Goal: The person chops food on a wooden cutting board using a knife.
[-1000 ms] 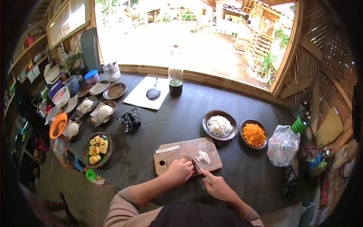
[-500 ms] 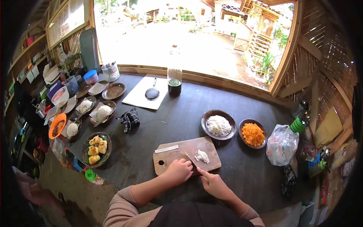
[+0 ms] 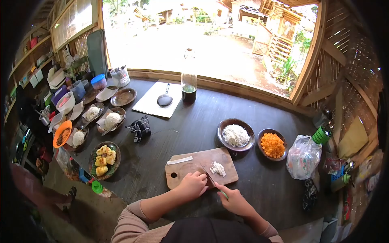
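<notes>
A wooden cutting board (image 3: 186,166) lies at the table's front edge. On it are a small heap of chopped white food (image 3: 218,169) and a pale strip (image 3: 180,160). My right hand (image 3: 235,200) is wrapped round the green handle of a knife (image 3: 210,177), whose blade points up and left across the board. My left hand (image 3: 194,184) rests on the board just left of the blade, fingers curled; whatever lies under them is hidden.
Bowls of white shreds (image 3: 236,135) and orange shreds (image 3: 272,145) stand behind right, beside a plastic bag (image 3: 304,157). A bottle (image 3: 189,89), a strainer (image 3: 165,100), a dark cloth (image 3: 139,128) and a plate of yellow pieces (image 3: 105,160) are farther off. A person's leg (image 3: 52,198) shows at left.
The knife blade now shows more clearly across the board than half a second ago. At lower left, the other person's leg and foot have come further into view.
</notes>
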Tool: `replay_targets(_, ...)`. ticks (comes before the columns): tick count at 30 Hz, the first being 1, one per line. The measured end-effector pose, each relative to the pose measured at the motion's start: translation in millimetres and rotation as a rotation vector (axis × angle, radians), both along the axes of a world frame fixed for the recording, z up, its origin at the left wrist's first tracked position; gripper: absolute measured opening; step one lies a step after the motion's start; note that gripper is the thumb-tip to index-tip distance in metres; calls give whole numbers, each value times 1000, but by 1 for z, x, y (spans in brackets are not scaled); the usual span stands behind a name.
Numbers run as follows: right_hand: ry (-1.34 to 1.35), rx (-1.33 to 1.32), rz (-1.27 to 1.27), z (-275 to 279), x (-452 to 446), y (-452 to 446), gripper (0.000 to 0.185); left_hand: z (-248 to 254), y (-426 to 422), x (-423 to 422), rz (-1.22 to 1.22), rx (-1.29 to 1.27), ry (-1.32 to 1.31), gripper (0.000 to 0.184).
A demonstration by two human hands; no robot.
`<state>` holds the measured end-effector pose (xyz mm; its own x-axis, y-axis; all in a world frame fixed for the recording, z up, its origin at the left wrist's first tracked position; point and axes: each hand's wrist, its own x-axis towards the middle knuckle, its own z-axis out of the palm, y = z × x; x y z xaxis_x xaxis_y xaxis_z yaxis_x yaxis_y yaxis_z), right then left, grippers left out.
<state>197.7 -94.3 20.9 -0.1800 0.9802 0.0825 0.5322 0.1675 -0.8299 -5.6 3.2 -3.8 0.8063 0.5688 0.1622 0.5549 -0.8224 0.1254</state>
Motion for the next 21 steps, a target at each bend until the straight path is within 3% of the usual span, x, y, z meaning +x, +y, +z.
replay_targets(7,-26,150,-5,-11,-5,6,42,1,-2,1,-5,38,18,26)
replay_targets(12,-79,-77,1,21,0,-6,42,-10,0,1,0,40,-19,28)
replay_targets(21,-33,-13,-15,-5,-1,2,43,-6,0,1,4,-9,8,28)
